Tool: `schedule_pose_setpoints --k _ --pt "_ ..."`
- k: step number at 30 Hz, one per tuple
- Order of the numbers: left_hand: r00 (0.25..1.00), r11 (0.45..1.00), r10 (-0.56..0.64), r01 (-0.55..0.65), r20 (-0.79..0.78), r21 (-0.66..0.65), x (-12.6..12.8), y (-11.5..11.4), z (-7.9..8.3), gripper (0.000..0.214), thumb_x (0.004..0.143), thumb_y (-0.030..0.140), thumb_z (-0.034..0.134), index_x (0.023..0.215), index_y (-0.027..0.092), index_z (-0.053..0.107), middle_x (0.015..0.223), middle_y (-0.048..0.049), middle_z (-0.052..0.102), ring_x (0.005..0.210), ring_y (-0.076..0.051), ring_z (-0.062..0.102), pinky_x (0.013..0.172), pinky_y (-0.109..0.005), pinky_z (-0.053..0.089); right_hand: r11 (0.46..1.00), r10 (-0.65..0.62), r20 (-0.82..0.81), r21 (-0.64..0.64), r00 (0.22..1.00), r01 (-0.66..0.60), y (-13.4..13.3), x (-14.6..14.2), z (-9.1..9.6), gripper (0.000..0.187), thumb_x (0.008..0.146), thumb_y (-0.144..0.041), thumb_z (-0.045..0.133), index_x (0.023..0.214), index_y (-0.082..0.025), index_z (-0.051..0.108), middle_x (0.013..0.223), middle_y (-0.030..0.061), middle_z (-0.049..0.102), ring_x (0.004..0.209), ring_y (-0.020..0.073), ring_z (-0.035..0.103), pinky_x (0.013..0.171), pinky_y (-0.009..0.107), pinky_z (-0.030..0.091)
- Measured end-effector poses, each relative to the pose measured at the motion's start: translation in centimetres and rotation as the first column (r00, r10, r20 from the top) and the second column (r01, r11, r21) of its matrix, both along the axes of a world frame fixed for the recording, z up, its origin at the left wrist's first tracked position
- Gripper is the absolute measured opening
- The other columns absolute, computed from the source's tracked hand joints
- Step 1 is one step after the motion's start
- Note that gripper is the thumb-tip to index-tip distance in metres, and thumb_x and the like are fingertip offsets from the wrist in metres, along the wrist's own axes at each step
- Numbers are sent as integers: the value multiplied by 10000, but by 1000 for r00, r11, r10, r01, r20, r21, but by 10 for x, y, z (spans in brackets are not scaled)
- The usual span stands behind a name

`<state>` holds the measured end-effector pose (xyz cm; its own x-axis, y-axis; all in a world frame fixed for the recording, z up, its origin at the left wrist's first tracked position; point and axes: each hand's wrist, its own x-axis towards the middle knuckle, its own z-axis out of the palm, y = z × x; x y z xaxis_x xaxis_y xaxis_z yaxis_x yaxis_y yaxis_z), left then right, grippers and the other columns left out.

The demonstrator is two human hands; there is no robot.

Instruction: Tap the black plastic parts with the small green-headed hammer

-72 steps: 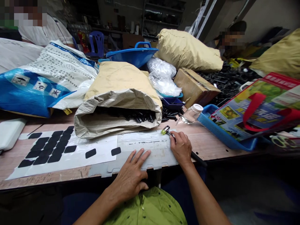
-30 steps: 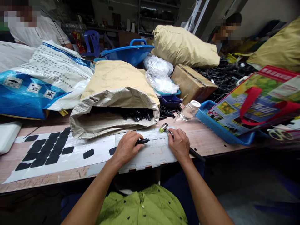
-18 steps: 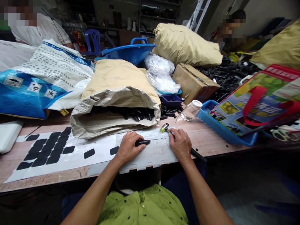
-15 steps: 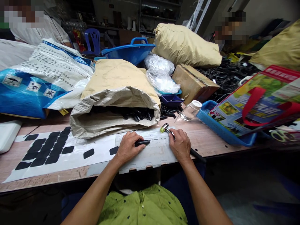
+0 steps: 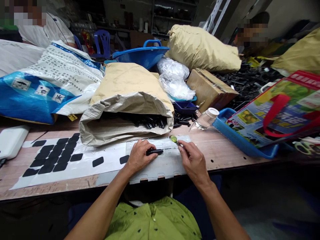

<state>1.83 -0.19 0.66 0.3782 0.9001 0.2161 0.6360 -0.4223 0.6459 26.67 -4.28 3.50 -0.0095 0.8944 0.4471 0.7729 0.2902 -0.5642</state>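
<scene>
My left hand (image 5: 138, 156) is closed on a short black plastic piece (image 5: 155, 152), pinning it flat on a grey slotted plate (image 5: 160, 165) at the table's front edge. My right hand (image 5: 193, 161) grips a small hammer (image 5: 174, 139) with a green-yellow head; the head sits just right of the black piece, and the handle is hidden under my palm. Behind both hands lies an open tan paper sack (image 5: 127, 106) with several black plastic parts (image 5: 150, 122) at its mouth.
A white sheet (image 5: 82, 163) with several black pads (image 5: 55, 155) lies to the left. A clear bottle (image 5: 205, 119), a blue tray (image 5: 243, 141) holding a colourful bag, a cardboard box (image 5: 211, 90), blue sacks and a blue basin crowd the back. Two other people sit beyond.
My left hand left the plate's front edge and took hold of a black piece on the plate. The hammer head has swung down and left toward the piece, and my right wrist turned.
</scene>
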Motion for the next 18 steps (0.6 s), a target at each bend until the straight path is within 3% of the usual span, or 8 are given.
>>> schedule_pose_setpoints --k 6,13,18 --pt "1000 1000 -8 7 -24 -12 0 -1 0 153 867 353 757 987 263 730 917 -22 670 937 -244 520 847 -377 385 992 88 -116 -83 989 -98 -21 -24 6 285 1016 -275 509 1235 -239 688 1057 66 715 993 187 668 895 323 529" --pt "1000 999 2 -3 -10 -35 0 1 0 159 833 312 775 980 269 730 925 -15 680 952 -242 532 859 -380 397 986 122 -19 -114 992 -123 -22 -27 7 297 1021 -270 483 1227 -241 696 1009 70 719 962 198 681 857 329 543" --pt "1000 999 16 -16 -1 -41 1 1 0 155 831 314 780 973 267 739 912 -9 677 958 -239 532 851 -375 395 994 106 -45 -30 993 -108 -23 -30 16 301 1019 -253 496 1259 -249 677 1042 69 710 997 192 672 884 322 531"
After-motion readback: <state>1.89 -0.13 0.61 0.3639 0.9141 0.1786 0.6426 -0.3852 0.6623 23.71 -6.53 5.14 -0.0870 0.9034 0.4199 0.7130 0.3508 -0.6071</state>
